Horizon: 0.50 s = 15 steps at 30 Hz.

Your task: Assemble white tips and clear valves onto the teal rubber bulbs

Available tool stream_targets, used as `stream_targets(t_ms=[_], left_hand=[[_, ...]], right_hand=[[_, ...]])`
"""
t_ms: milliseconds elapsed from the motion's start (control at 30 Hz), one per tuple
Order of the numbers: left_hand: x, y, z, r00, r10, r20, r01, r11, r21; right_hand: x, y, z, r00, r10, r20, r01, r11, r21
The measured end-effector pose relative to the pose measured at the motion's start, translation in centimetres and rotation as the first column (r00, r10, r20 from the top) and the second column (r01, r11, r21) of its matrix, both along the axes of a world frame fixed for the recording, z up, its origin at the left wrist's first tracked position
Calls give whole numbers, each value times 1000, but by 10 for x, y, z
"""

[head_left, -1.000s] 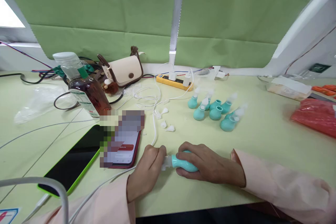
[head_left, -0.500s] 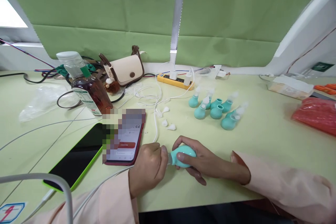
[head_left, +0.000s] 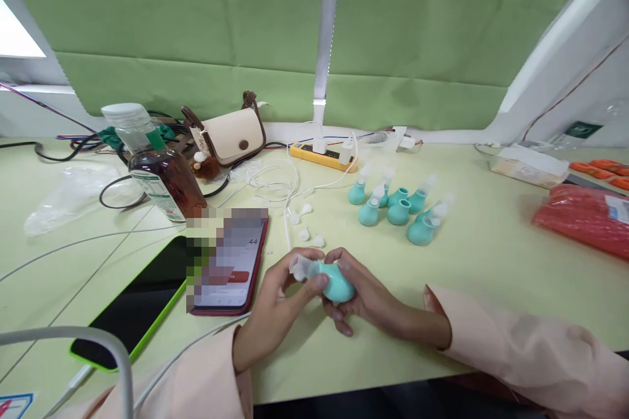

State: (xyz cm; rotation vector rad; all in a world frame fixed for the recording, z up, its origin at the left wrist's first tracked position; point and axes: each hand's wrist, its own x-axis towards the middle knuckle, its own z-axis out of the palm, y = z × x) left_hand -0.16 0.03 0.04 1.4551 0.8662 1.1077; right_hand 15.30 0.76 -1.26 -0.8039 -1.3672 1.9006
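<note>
Between both hands is a turquoise bulb syringe [head_left: 338, 283] with a translucent nozzle [head_left: 303, 267] pointing left. My left hand [head_left: 281, 298] pinches its neck where the nozzle meets the bulb, thumb in front and fingers behind. Around the bulb's right side wraps my right hand [head_left: 369, 293], some fingers hidden underneath. Past the hands stand several more turquoise bulbs [head_left: 398, 211], most with clear nozzles and some with open necks. A few small white plastic tips [head_left: 304, 234] lie on the table just beyond my left hand.
To the left lie a red-cased phone [head_left: 230, 268] and a green-cased phone [head_left: 135, 301]. Behind them are a brown bottle [head_left: 170, 180], a cream handbag [head_left: 233, 134], white cables and a yellow power strip [head_left: 322, 157]. A red plastic packet [head_left: 580, 219] lies at right.
My left hand has opened from a fist over the nozzle to a pinch at the neck, baring the nozzle. The bulb has shifted slightly left, and the view has moved a little.
</note>
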Motion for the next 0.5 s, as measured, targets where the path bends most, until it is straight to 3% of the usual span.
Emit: stream_targets(t_ms=[67,100,167,233,300,367,500], left_hand=[[1,-1,1,999,49,-18,-49,998,37],[1,-1,1,995,98,-13,-97,992,79],[-1,-1,1,980,195,29,-197,973,123],[-2,-1,-1,969,231,84,-237,969,73],[-2,-2,-4,973,204,109,-201,979,-30],[-1,-4,-6,985,152,86,-141,982,-123],[1,-6,-8,985,173,21,-166,968,-190]], right_hand=[[4,5,1,992,12,123,-41,970,238],[8,10,4,983,-42,180,-33,918,395],[15,25,13,945,-227,237,8,738,674],[20,44,24,856,-406,321,-15,601,799],[18,62,32,757,-497,424,-141,510,849],[9,76,35,690,-508,515,-287,462,839],[-20,97,28,583,-507,635,-434,466,771]])
